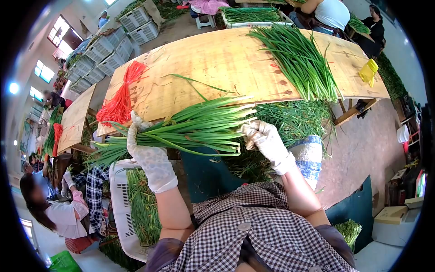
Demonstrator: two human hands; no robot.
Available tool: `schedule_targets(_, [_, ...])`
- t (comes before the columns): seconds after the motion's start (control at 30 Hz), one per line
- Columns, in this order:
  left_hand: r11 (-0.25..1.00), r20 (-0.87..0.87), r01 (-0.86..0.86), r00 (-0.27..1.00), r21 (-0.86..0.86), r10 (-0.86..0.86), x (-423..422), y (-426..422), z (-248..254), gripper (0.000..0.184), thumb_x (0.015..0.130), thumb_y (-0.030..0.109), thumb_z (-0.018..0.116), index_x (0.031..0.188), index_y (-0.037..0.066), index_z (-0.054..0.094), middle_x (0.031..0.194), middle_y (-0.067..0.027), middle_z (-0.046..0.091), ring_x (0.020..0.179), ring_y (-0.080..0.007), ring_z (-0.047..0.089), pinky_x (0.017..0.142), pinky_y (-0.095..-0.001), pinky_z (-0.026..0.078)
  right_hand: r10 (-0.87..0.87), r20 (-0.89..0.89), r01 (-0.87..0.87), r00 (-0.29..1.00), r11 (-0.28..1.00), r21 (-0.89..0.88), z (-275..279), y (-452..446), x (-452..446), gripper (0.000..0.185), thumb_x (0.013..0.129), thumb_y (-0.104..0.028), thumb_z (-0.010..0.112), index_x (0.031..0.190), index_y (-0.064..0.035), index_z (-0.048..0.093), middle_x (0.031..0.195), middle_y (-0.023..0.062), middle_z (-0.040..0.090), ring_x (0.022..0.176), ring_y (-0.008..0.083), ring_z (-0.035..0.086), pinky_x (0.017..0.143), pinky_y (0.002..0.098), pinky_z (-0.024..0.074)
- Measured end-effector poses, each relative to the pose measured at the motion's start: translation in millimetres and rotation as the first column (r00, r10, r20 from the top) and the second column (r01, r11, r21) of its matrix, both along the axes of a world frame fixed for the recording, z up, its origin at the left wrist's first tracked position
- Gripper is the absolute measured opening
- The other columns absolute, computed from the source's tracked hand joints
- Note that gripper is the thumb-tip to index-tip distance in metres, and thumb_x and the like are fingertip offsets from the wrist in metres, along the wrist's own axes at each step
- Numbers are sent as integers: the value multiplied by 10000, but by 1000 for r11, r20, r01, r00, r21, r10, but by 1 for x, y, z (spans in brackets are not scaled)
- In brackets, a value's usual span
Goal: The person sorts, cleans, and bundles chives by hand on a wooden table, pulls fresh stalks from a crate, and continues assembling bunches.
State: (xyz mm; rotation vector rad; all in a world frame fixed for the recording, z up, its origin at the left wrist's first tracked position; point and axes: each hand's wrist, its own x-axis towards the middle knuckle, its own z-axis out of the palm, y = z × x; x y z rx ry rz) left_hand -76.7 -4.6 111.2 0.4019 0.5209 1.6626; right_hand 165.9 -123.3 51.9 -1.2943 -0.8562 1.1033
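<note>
A bunch of long green stalks (190, 127) with pale cut ends lies across both hands, in front of the wooden table's near edge. My left hand (147, 156), in a whitish glove, is wrapped round the leafy half of the bunch. My right hand (267, 143), in a soiled glove, pinches at the pale ends on the right. Another pile of green stalks (301, 63) rests on the wooden table (199, 59) at the right. Red ties (121, 97) lie in a heap on the table's left side.
A white crate (121, 204) with greens stands at lower left. Loose greens (294, 118) are heaped below the table's near edge. A yellow object (369, 70) sits at the table's right end. Several people are around, one seated at left (68, 213). Stacked crates (104, 50) stand beyond.
</note>
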Motion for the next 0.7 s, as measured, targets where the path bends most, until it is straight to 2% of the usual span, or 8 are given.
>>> schedule_targets(0.07, [1000,4,4,1000,-7,-4,-10,5,-5,521,867,165,514,1344,-13,402,735,-7,521,672,-119,498,696,-261,450,-143,-85,160,986,954,255,-24,-6,19,210,890,-211,617,837,-12,656,672,34,633,515,105,559,478,234,464])
schedule_targets(0.1, [998,11,30,999,60,-31,-22,12,-12,512,867,171,517,1339,-1,417,765,-8,539,682,-118,509,697,-267,455,-271,192,255,943,961,103,-32,-8,38,168,876,-185,618,858,-23,661,741,59,651,575,130,592,534,253,494])
schedule_targets(0.2, [993,11,35,999,113,-37,-26,10,-6,488,868,172,515,1331,31,449,809,-13,565,700,-124,527,700,-281,463,-237,934,365,269,922,129,-53,-20,85,136,805,-87,629,931,-89,679,904,96,668,774,195,643,696,293,529])
schedule_targets(0.33, [997,-1,51,999,61,-51,-20,6,-6,487,871,169,506,1334,30,445,812,-31,570,711,-133,531,710,-286,467,-535,723,30,437,812,583,30,-10,34,227,739,-137,704,966,-149,705,887,61,675,820,234,630,789,354,483])
schedule_targets(0.47, [991,22,103,994,81,-105,-14,4,-8,439,873,170,498,1282,10,497,850,-54,591,725,-137,541,702,-284,476,-314,701,-78,640,881,466,17,4,17,224,724,-166,731,944,-124,726,842,71,678,812,242,626,800,341,475])
schedule_targets(0.57, [993,-6,86,996,81,-86,-18,7,-16,426,863,149,502,1249,-33,501,868,-70,608,693,-148,544,674,-282,485,-106,325,-28,940,924,381,4,7,10,188,753,-130,715,939,-106,727,839,74,682,815,231,624,796,319,481])
schedule_targets(0.67, [998,-17,52,999,45,-52,-12,6,-13,465,849,129,522,1270,-59,459,845,-63,596,676,-141,531,671,-262,475,-24,300,-72,954,949,307,11,0,6,167,792,-87,687,955,-71,716,869,50,681,837,179,618,798,288,481])
schedule_targets(0.7, [1000,-26,20,999,18,-20,-9,4,-10,510,839,117,539,1297,-72,419,821,-52,580,672,-131,519,677,-242,463,45,70,-61,997,964,258,13,-2,4,161,803,-75,678,961,-54,706,893,36,673,862,157,610,806,281,477])
